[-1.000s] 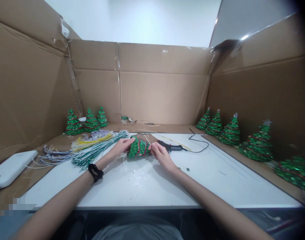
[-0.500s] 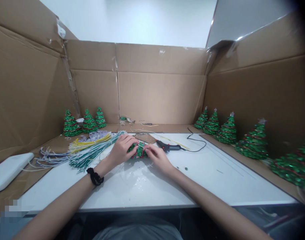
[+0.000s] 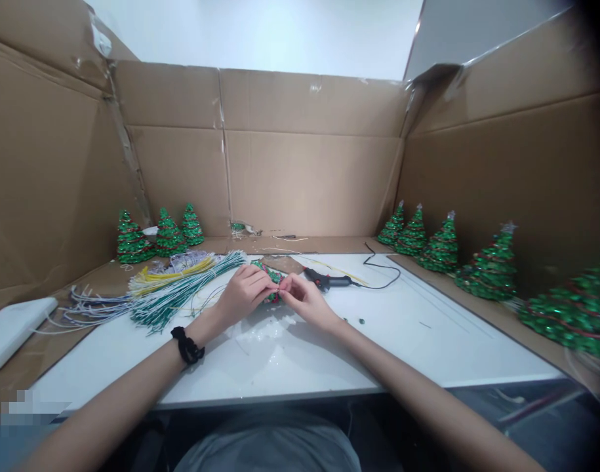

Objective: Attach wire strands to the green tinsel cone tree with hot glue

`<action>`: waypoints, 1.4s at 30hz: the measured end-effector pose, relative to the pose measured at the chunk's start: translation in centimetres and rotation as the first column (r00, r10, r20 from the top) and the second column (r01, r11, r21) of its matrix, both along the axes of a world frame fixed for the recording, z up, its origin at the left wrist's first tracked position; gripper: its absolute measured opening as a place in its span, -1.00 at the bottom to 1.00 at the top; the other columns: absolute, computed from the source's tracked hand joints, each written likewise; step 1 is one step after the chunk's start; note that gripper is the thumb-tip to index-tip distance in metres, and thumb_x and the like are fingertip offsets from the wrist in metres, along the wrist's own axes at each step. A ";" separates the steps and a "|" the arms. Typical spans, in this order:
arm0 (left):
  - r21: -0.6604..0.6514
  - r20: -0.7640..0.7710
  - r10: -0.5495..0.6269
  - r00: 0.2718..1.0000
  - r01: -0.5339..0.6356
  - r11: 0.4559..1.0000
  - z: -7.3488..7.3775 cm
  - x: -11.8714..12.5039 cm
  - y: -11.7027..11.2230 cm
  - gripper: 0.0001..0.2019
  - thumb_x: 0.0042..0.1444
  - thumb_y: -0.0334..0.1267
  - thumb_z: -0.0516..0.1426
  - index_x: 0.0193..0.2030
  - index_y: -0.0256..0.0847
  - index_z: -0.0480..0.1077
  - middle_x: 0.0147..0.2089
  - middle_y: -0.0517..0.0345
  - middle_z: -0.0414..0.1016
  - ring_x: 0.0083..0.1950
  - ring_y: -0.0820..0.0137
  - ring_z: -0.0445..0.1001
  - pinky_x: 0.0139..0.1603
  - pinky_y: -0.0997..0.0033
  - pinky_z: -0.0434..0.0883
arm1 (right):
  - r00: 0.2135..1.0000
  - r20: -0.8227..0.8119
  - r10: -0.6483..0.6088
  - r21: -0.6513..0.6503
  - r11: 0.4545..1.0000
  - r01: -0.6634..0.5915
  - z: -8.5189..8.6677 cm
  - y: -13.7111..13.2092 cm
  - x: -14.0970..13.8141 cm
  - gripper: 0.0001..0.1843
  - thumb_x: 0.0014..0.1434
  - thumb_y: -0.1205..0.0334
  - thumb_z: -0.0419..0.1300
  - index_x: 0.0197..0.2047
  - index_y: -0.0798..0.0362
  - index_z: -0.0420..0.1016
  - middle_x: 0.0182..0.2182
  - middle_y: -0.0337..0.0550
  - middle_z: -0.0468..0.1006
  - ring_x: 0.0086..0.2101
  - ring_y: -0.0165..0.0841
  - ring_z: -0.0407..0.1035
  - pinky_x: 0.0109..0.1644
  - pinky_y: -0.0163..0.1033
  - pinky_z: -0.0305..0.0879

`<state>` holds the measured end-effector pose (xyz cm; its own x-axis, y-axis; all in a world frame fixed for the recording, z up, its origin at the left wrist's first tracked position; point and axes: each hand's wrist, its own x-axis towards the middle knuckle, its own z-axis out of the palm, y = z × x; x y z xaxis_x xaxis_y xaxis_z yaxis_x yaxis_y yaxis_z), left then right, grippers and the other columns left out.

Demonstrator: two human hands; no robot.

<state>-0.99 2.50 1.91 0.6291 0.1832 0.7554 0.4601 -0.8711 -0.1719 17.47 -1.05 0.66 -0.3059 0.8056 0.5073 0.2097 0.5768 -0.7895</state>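
Observation:
Near the middle of the white table, my left hand and my right hand meet at the fingertips. Both are closed in a pinch over a tiny pale piece, too small to name. A green beaded tree with red trim lies behind and under the fingers, mostly covered by them. Whether my left hand also grips this tree cannot be seen. Just right of it rests a black glue gun with its cord, apart from my right hand. A brown cardboard piece lies behind the tree.
Bundles of thin green, white and yellow strands lie to the left. Finished-looking green trees stand at back left and along the right wall. A white device sits far left. Cardboard walls enclose the table. Small green beads lie at right.
My hands have come together at the fingertips; the thin pale strand between them before is now barely visible. The beaded tree sits farther behind the fingers. The view has shifted slightly.

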 end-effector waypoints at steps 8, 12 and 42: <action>-0.010 -0.024 -0.032 0.999 0.031 0.999 0.0 -0.1 0.2 -0.77 0.28 -0.20 0.00 -0.26 -0.19 0.44 -0.32 0.17 0.54 -0.22 0.35 0.32 -0.17 0.32 0.20 | 1.000 0.012 -0.022 -0.036 0.999 0.023 0.2 0.0 0.2 -0.79 0.10 0.10 0.11 -0.43 0.06 0.28 -0.51 -0.27 0.32 -0.49 -0.46 0.18 -0.43 -0.35 0.11; -0.026 -0.037 -0.026 0.999 0.025 0.999 -0.1 -0.1 0.2 -0.77 0.28 -0.20 -0.01 -0.28 -0.19 0.43 -0.32 0.17 0.53 -0.24 0.36 0.32 -0.17 0.33 0.19 | 0.999 0.012 -0.050 -0.047 0.998 0.051 0.2 -0.2 0.2 -0.80 0.06 0.13 0.11 -0.47 0.06 0.26 -0.55 -0.30 0.29 -0.51 -0.48 0.15 -0.46 -0.36 0.09; -0.059 -0.030 -0.043 0.999 0.041 0.997 -0.1 0.0 0.1 -0.78 0.29 -0.27 -0.03 -0.30 -0.20 0.40 -0.34 0.17 0.51 -0.26 0.35 0.31 -0.19 0.34 0.19 | 1.000 0.030 0.009 -0.028 1.000 -0.008 -0.2 -0.1 0.4 -0.73 0.16 0.04 0.07 -0.42 0.04 0.21 -0.50 -0.28 0.27 -0.48 -0.44 0.17 -0.42 -0.34 0.08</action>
<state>-1.01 2.59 1.86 0.6603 0.1998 0.7240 0.4184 -0.8984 -0.1336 17.88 -1.15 0.48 -0.3274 0.8167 0.4752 0.2287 0.5565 -0.7988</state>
